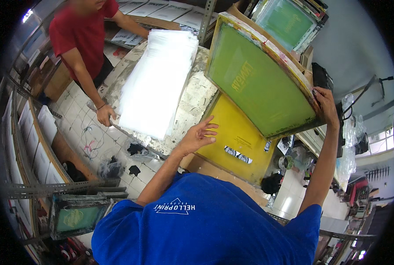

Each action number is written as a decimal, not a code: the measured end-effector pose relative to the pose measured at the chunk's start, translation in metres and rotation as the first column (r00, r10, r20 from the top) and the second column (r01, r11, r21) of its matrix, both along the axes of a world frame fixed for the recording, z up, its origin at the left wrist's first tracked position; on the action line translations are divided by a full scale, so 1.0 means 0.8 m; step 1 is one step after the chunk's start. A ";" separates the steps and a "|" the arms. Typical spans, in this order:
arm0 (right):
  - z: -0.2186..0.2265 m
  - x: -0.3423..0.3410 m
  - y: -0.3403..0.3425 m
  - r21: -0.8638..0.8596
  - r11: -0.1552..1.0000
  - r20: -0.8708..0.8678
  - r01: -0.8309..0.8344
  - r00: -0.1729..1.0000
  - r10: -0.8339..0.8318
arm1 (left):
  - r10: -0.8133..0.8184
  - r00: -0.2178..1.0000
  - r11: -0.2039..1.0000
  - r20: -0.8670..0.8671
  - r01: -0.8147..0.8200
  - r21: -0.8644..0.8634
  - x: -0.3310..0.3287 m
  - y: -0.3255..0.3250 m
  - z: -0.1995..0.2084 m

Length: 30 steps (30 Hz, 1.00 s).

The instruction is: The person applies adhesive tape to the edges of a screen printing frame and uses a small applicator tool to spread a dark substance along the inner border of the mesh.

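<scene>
A screen printing frame (276, 95) with green mesh stands tilted up over a yellow printing board (225, 128). My right hand (326, 106) is closed around the frame's right corner. Fingers spread and holding nothing, my left hand (198, 137) hovers at the board's left edge. Near the board's lower middle lie small black-and-white printed pieces (238, 154). Left of my left hand, a stack of white sheets (157, 88) rests on a stained, pale table (196, 95).
A person in a red shirt (75, 33) stands at the far left, one hand (104, 115) by the table's edge. Shelves of sheets (42, 128) line the left side. More screen frames lean at lower left (73, 218) and far right (285, 24). Dark scraps (134, 170) lie on the tiled floor.
</scene>
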State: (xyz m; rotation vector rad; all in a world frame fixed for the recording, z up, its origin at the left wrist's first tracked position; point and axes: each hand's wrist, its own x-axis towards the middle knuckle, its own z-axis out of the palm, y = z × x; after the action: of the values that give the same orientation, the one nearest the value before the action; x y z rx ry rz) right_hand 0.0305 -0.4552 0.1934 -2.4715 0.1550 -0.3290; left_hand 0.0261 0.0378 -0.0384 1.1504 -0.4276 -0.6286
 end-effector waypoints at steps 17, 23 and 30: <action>0.052 -0.086 0.300 -0.004 0.934 -0.279 -0.356 0.898 0.341 | 0.244 0.969 0.941 0.034 -0.228 -0.249 -0.012 0.006 0.120; -0.004 -0.112 0.424 0.184 0.826 -0.251 -0.533 0.787 0.564 | 0.416 0.909 0.907 0.003 -0.415 -0.076 -0.046 0.031 0.191; -0.158 -0.049 0.374 0.409 0.831 -0.180 -0.376 0.860 0.478 | 0.665 0.728 0.687 0.167 -0.684 0.245 -0.036 0.092 0.107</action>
State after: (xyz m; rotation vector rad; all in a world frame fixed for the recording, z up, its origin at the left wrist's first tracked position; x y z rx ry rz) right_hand -0.0084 -0.1563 0.0673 -2.0911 -0.2168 0.2276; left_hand -0.0030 0.1116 0.0475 1.5008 0.0692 0.0125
